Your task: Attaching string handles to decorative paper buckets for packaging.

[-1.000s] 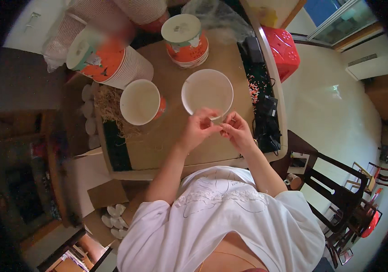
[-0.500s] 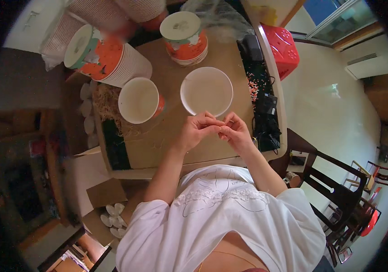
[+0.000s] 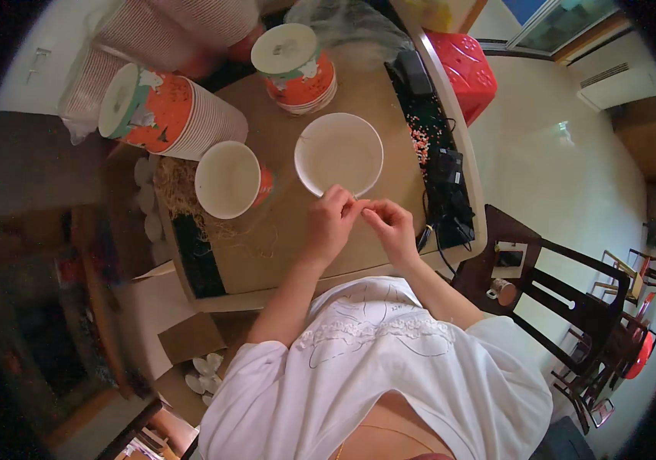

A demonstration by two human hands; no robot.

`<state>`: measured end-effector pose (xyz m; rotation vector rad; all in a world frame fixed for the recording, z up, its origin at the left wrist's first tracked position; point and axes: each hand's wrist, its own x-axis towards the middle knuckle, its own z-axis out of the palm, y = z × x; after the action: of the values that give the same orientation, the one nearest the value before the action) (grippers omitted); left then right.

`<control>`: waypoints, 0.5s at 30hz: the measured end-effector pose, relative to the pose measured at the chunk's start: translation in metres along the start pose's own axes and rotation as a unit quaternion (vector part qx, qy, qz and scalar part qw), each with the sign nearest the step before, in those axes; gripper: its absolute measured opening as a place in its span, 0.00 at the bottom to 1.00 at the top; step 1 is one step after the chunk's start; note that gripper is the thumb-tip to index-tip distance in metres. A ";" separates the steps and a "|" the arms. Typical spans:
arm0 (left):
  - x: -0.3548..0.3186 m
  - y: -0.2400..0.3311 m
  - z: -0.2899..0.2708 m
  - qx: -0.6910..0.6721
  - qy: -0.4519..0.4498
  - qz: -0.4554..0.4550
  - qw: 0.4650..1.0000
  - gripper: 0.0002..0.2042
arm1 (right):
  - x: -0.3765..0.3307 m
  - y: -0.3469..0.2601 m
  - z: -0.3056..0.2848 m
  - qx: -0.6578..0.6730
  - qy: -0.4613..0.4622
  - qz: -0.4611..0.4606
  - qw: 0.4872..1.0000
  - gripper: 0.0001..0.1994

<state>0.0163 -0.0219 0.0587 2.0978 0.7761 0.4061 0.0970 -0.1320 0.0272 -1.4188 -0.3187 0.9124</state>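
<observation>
Over the near edge of a wide white paper tub (image 3: 339,153), both my hands meet with fingers bent and tips pressed together. My left hand (image 3: 331,224) pinches at the tub's near rim. Fingertip to fingertip with it, my right hand (image 3: 394,230) is closed in a pinch too. Whatever they hold between them is too small to make out. To the left stands an open paper cup (image 3: 228,179) with an orange printed side. Next to it lies a tangle of thin brown fibres (image 3: 176,190), with loose strands trailing onto the brown board (image 3: 267,261).
A stack of orange-and-green paper cups (image 3: 167,115) leans at the left; a shorter stack (image 3: 293,69) stands upside down behind the tub. Small red and white beads (image 3: 419,144) and black adapters with cables (image 3: 448,169) lie along the right. A dark chair (image 3: 543,284) stands beyond the table.
My hands have shifted slightly left, and the right fingers point more toward the left hand. The whole view has turned a little; the cups keep their places on the table.
</observation>
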 end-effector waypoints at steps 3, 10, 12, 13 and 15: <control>0.009 -0.014 0.008 0.025 0.030 0.087 0.995 0.05 | 0.002 0.004 -0.006 -0.033 -0.001 0.028 0.999 0.06; 0.034 -0.036 0.015 0.111 -0.109 0.065 0.986 0.08 | 0.026 0.034 -0.015 0.075 0.085 0.013 0.993 0.06; 0.035 -0.041 0.013 -0.006 -0.062 -0.014 0.998 0.11 | 0.040 0.034 -0.012 0.031 0.096 -0.030 0.994 0.07; 0.037 -0.028 0.003 -0.035 -0.055 -0.023 0.998 0.12 | 0.045 0.032 -0.011 -0.015 0.109 -0.071 0.991 0.07; 0.041 -0.022 -0.007 -0.062 -0.056 -0.013 0.996 0.12 | 0.050 0.021 -0.007 -0.030 0.112 -0.106 0.988 0.07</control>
<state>0.0357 0.0191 0.0458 1.9757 0.6947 0.3121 0.1263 -0.1036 -0.0099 -1.4950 -0.3232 0.5679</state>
